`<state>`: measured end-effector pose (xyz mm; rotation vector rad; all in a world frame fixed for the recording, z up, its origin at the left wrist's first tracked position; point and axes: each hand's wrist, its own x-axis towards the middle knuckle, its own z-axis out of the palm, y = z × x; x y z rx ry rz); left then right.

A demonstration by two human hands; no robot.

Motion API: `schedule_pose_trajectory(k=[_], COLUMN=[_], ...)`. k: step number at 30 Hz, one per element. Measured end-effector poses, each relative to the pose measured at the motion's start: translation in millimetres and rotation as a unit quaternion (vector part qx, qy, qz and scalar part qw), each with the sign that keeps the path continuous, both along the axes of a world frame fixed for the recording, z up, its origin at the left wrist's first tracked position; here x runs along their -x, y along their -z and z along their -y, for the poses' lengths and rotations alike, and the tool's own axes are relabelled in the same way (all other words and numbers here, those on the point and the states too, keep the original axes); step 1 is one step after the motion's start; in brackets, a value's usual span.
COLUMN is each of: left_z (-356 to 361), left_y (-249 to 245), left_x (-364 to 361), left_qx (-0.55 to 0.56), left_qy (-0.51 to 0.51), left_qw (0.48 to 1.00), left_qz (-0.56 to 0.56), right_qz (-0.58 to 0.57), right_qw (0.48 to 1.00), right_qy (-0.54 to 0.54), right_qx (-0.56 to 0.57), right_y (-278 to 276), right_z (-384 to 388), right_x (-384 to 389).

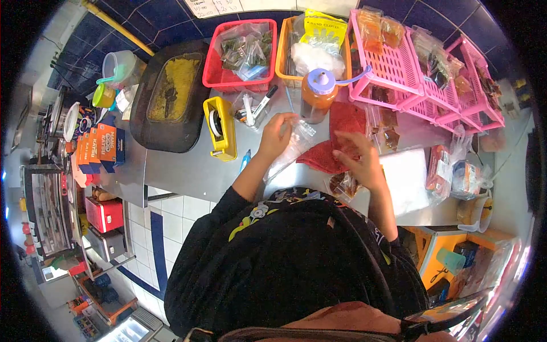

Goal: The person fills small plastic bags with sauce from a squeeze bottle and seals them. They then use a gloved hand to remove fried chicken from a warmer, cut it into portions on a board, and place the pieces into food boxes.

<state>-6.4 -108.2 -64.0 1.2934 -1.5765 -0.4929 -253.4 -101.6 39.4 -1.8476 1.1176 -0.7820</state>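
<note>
My left hand (pixel 278 135) is closed in a pinch at the upper edge of a clear plastic bag (pixel 292 150) on the metal counter. Over a dark red cloth (pixel 348 122) hovers my right hand (pixel 362 163), its fingers apart with nothing in them. Just beyond the hands stands a squeeze bottle (pixel 318 98) of orange-brown sauce with a lilac lid. Small sauce packets (pixel 344 186) lie below the right hand, near my body. More brown packets (pixel 385 126) sit to the right of the cloth.
A yellow tape dispenser (pixel 221 130) and a bag of markers (pixel 250 109) are on the left. Behind stand a red basket (pixel 239 85), an orange basket (pixel 283 71) and pink racks (pixel 393 62). A black tray (pixel 139 122) holds yellow crumbs. White sheets (pixel 405 179) lie right.
</note>
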Motion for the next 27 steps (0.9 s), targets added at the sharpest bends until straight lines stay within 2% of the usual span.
schedule_pose_trajectory(k=[3, 4, 6, 10, 12, 13, 15, 18, 19, 21, 23, 25, 27], left_z=[-19.0, -23.9, -32.8, -46.9, -52.7, -54.7, -54.5, -53.3, -52.8, -51.3, -53.6, -66.0, -73.9], left_y=[-34.6, -40.6, -48.3, -61.9, -69.6, -71.4, -70.9, -66.5, -66.2, -77.4, -81.8, -73.6, -63.1], left_x=[6.7, 11.0, 17.7, 14.5, 13.4, 13.1, 13.0, 12.5, 12.4, 13.8, 16.9, 23.7, 33.9], left_qx=[-0.030, -0.041, -0.065, -0.041, -0.085, -0.108, -0.092, -0.063, -0.053, 0.079, 0.103, 0.020, -0.109], left_qy=[0.121, 0.125, 0.131, 0.105, 0.106, 0.107, 0.124, 0.135, 0.136, 0.035, 0.001, 0.039, 0.081], left_qw=[0.992, 0.991, 0.987, 0.993, 0.991, 0.988, 0.988, 0.988, 0.987, 0.979, 0.974, 0.993, 0.990], left_qz=[-0.008, -0.028, -0.068, -0.014, -0.009, -0.007, 0.014, 0.048, 0.060, 0.186, 0.201, 0.107, -0.038], right_qz=[0.049, 0.054, 0.045, 0.052, 0.075, 0.093, 0.128, 0.110, 0.096, 0.068, 0.077, 0.111, 0.170], right_qw=[0.999, 0.998, 0.994, 0.989, 0.987, 0.984, 0.974, 0.974, 0.983, 0.995, 0.993, 0.988, 0.978], right_qy=[-0.009, -0.020, -0.071, -0.094, -0.112, -0.105, -0.090, -0.081, -0.070, -0.049, -0.028, -0.013, -0.005], right_qx=[0.011, 0.010, -0.073, -0.103, -0.086, -0.112, -0.165, -0.183, -0.143, -0.059, -0.082, -0.102, -0.120], right_y=[15.1, 26.1, 35.5, 34.6, 29.5, 24.6, 13.1, 20.3, 26.0, 36.1, 37.7, 45.6, 70.1], right_z=[-0.7, 0.9, 2.9, 0.0, -3.1, -5.6, -9.7, -9.6, -9.9, -10.2, -13.6, -18.9, -24.9], right_x=[-24.4, -28.0, -27.8, -32.0, -33.8, -35.0, -37.9, -34.7, -33.2, -31.5, -33.6, -38.0, -43.0])
